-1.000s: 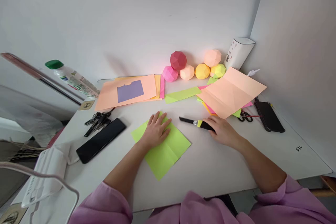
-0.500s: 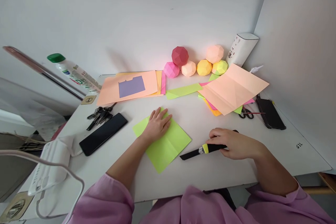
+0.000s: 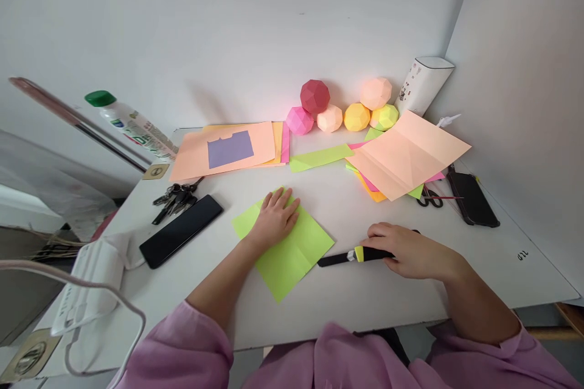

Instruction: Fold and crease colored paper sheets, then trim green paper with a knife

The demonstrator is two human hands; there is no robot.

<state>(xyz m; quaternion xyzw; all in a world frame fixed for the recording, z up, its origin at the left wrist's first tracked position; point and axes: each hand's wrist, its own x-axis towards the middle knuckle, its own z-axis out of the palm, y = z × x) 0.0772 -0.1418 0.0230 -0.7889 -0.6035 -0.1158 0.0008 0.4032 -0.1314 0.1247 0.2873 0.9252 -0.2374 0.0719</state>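
Observation:
A square of light green paper (image 3: 289, 267) with fold creases lies at an angle on the white table. My left hand (image 3: 274, 220) rests flat on its upper part, fingers spread. To the right, my right hand (image 3: 404, 249) is closed around the handle of a utility knife (image 3: 365, 253), black with a yellow collar. The knife's long dark blade points left, its tip close to the paper's right edge; whether it touches the sheet I cannot tell.
Left are a black phone (image 3: 181, 231), keys (image 3: 177, 197) and a white power strip (image 3: 91, 279). Behind lie paper stacks (image 3: 182, 158), a green strip (image 3: 319, 157), peach paper (image 3: 410, 155) and several paper balls (image 3: 314, 96). Scissors (image 3: 430, 198) and another phone (image 3: 472, 197) lie right.
The knife has turned slightly, its blade tip rising away from me and nearer the green paper's edge. My left hand stays pressed on the paper; the whole view has shifted a little.

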